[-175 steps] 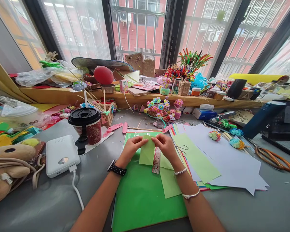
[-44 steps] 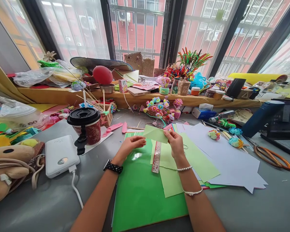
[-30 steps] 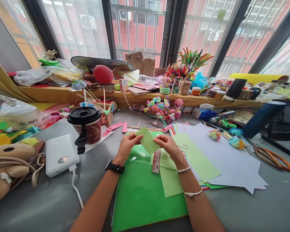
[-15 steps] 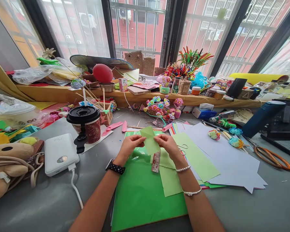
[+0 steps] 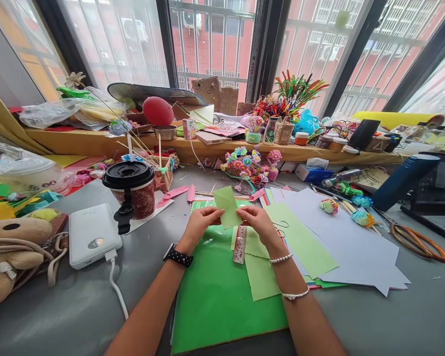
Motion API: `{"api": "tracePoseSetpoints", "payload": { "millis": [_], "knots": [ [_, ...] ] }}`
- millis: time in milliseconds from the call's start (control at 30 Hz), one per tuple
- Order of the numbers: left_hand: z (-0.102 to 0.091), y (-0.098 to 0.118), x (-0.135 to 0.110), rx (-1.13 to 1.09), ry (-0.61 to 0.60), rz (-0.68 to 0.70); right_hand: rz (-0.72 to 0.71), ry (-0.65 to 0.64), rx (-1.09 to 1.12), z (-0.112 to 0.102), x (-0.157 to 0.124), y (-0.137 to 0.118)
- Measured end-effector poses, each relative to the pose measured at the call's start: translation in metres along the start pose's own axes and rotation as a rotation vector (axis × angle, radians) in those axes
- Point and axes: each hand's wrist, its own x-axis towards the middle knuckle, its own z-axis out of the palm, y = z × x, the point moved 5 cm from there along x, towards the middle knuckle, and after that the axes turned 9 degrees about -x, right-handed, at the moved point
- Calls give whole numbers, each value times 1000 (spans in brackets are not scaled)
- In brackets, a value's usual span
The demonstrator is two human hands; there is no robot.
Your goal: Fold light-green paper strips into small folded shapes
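Observation:
A small piece of light green paper is held up between both hands. My left hand pinches its left edge, and my right hand pinches the right edge. Below them lies a bright green folder-like sheet. A short patterned ruler rests on it, beside more pieces of light green paper, partly under my right wrist. A larger light green sheet lies to the right, with the handle loops of small scissors showing near my right hand.
White paper sheets spread to the right, with orange-handled scissors beyond. On the left stand a lidded coffee cup and a white power bank with its cable. Flowers and craft supplies line the back ledge.
The light green paper piece has tilted and shifted slightly up between my fingers, its lower edge now higher. Both hands keep nearly the same place and grip.

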Motion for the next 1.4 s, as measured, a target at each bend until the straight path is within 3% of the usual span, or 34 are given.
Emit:
{"api": "tracePoseSetpoints", "payload": {
  "millis": [233,367,433,567,733,867,1033,1100,1233,1400],
  "knots": [
    [0,1,0,-85,-9,-10,-25,-80,-38,3,-1,-2],
    [-7,1,0,-126,91,-7,-56,-179,-98,8,-3,-2],
    [-9,0,0,-108,113,-34,-70,-133,-99,5,-2,-2],
    [-5,0,-2,10,23,-94,-94,30,-81,-7,2,-2],
    [-5,-1,-1,147,-20,-73,-111,-40,-194,-8,1,-1],
    [-11,-2,1,180,40,-60,-111,1,-212,-13,3,1],
    [-19,3,1,93,139,-21,-91,238,-126,-30,6,2],
    [-18,4,1,90,130,-12,-107,225,-109,-28,6,1],
    [-14,2,1,108,87,-25,-140,59,-159,-13,5,-1],
    [-18,2,2,81,137,0,-119,162,-118,-19,5,0]
  ]
}}
